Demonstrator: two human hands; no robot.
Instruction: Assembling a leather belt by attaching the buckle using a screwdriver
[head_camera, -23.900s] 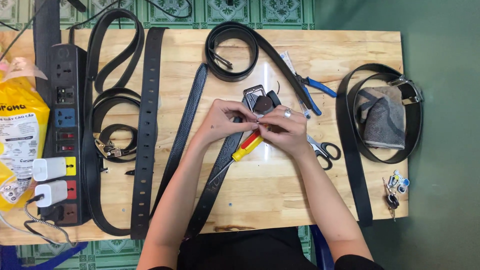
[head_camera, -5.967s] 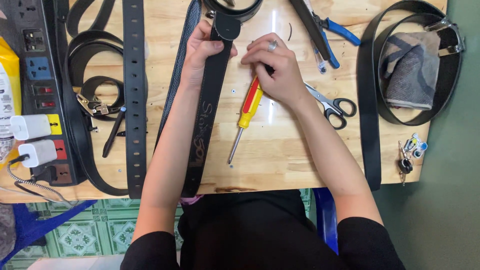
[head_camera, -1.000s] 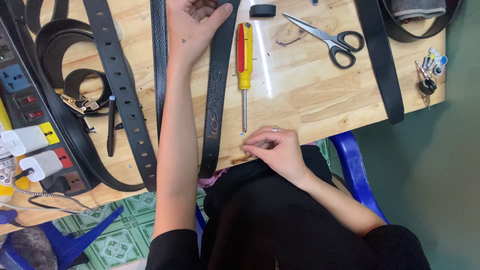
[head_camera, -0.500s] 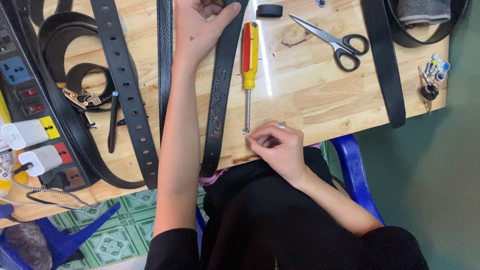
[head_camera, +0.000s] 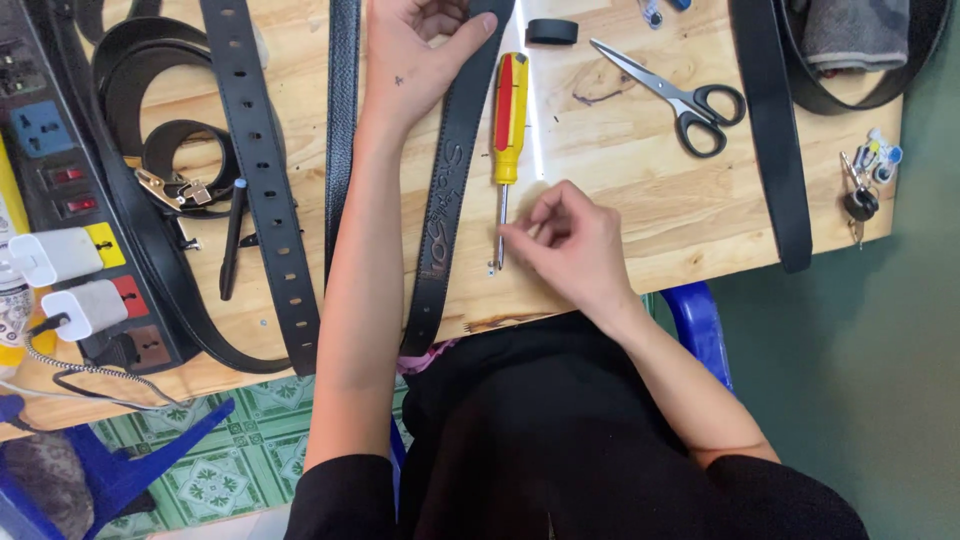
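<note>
The right hand (head_camera: 570, 245) is now brought up from the table edge to the screwdriver (head_camera: 507, 130) tip, fingertips pinched there; the view is shifted slightly.

Left hand (head_camera: 420, 60) extended far forward, palm down, fingers spread and flat, forearm straight out from the body. Right hand (head_camera: 570, 245) close to the torso, fingers curled, thumb and forefinger pinched together, elbow bent outward.

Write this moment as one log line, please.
left hand: flat on belt | right hand: fingertips pinched at screwdriver tip | scissors: on table
</note>
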